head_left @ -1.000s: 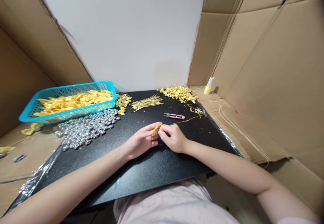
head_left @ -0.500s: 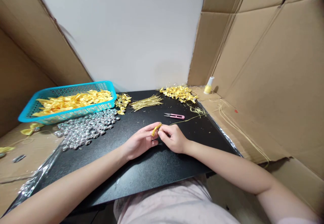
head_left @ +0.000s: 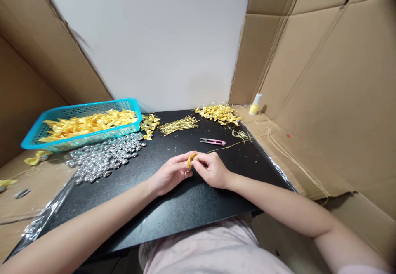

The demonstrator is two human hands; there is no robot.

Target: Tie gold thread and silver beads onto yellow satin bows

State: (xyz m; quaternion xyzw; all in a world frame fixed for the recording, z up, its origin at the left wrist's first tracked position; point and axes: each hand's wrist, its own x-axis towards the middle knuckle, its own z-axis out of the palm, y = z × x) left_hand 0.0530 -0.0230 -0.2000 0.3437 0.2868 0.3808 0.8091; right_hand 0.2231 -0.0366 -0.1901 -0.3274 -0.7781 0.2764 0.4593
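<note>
A small yellow ribbon bow (head_left: 191, 159) is pinched between my two hands above the front part of the black table. My left hand (head_left: 173, 171) grips it from the left, thumb and fingers closed on it. From the right, my right hand (head_left: 212, 168) closes its thumb and forefinger on the bow's other side. A thin yellow thread (head_left: 227, 146) runs on the table just beyond my right hand. Pink-handled thread snips (head_left: 213, 142) lie behind the hands. Fingers hide part of the bow, and I cannot make out its centre.
A blue basket (head_left: 29, 142) of yellow bows stands at the left, with many silver beads (head_left: 105, 158) before it. Gold wire ties (head_left: 179, 125) and a pile of finished-looking bows (head_left: 219, 114) lie at the back. A yellow thread spool (head_left: 255, 105) stands right; cardboard walls (head_left: 334, 92) enclose the table.
The yellow bow has turned slightly between the fingers, now hanging more upright. Both hands stay nearly in place.
</note>
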